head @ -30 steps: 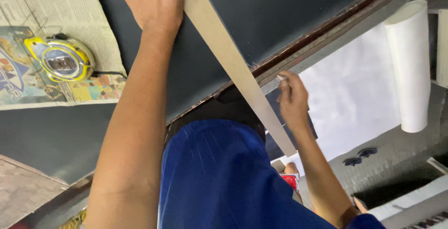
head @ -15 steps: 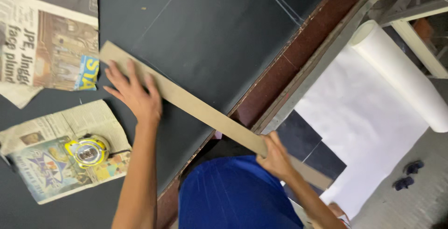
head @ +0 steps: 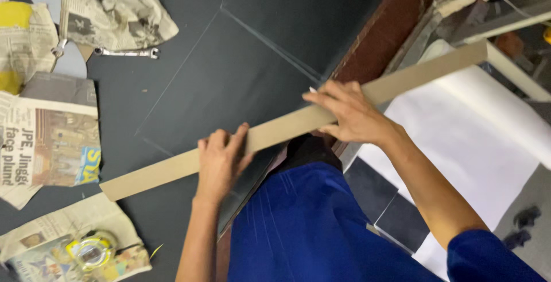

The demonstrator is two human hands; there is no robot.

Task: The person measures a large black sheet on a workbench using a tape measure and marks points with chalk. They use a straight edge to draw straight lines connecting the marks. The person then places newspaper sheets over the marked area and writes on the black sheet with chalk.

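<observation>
Seen from above, a person in a blue garment (head: 310, 230) leans over a dark sheet (head: 229, 69) spread across a work table and holds a long, flat tan strip (head: 287, 127) that runs diagonally from the lower left of the frame to the upper right. The left hand (head: 220, 164), at centre-left, lies on the strip with its fingers curled over the upper edge and the thumb apart, apparently pressing it flat against the sheet. The right hand (head: 351, 112), just right of centre, grips the strip with fingers spread along its top face, near where it passes the table's reddish-brown edge (head: 379, 41). The grip at two spaced points seems meant to keep the strip from pivoting, as with a straightedge, and thin pale lines (head: 270, 38) on the sheet form a large rectangle nearby. The strip's far end hangs out past the table, above a wide roll of white paper (head: 459, 132) at the right of the frame. Crumpled newspaper pages (head: 109, 9) sit at upper left, beside a small metal spanner (head: 126, 53) lying on the dark sheet. Another newspaper page (head: 49, 144) with a colour photograph and a blue panel lies flat at the left edge. At lower left, a round yellow tape measure (head: 90, 251) rests on a colourful printed sheet (head: 63, 247). Dark and grey floor tiles (head: 381, 199) show at lower centre-right, below the table.
</observation>
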